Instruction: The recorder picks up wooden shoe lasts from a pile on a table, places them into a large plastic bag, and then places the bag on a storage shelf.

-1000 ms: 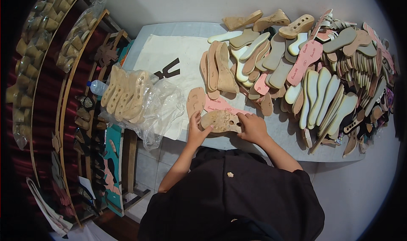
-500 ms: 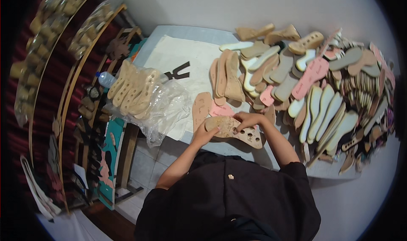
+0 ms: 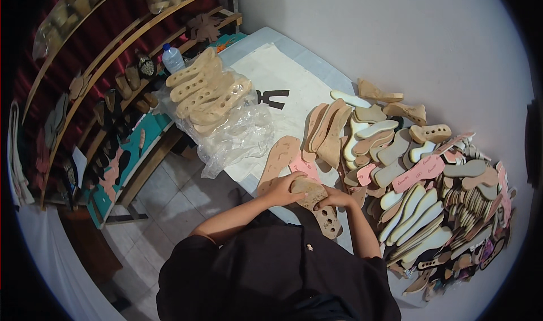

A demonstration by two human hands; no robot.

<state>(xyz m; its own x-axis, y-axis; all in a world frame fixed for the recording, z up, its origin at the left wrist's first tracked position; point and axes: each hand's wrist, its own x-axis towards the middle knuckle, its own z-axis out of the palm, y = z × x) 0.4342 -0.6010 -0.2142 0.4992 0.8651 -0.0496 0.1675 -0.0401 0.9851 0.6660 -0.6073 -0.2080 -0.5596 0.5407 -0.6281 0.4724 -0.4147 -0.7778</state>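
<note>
Both hands hold a tan wedge shoe sole [image 3: 311,191] close to my body, above the table's near edge. My left hand [image 3: 287,190] is closed around its upper left end. My right hand [image 3: 337,198] grips its right side, beside the round holes in the lower part. Just beyond the left hand lies a flat tan insole [image 3: 281,154], with a pink insole piece [image 3: 305,168] partly hidden by the hands. Several tan soles and insoles [image 3: 329,130] lean together a little farther off.
A big pile of insoles [image 3: 416,208] covers the table's right side. At the left, perforated wedge soles [image 3: 209,89] rest on a clear plastic bag [image 3: 237,140]. Dark cut pieces [image 3: 275,99] lie on white sheeting [image 3: 300,75]. Shelves with a water bottle [image 3: 172,58] stand left.
The view has swung, so the table appears rotated. The held sole has tilted from nearly crosswise to sloping down to the right; both hands keep hold of it.
</note>
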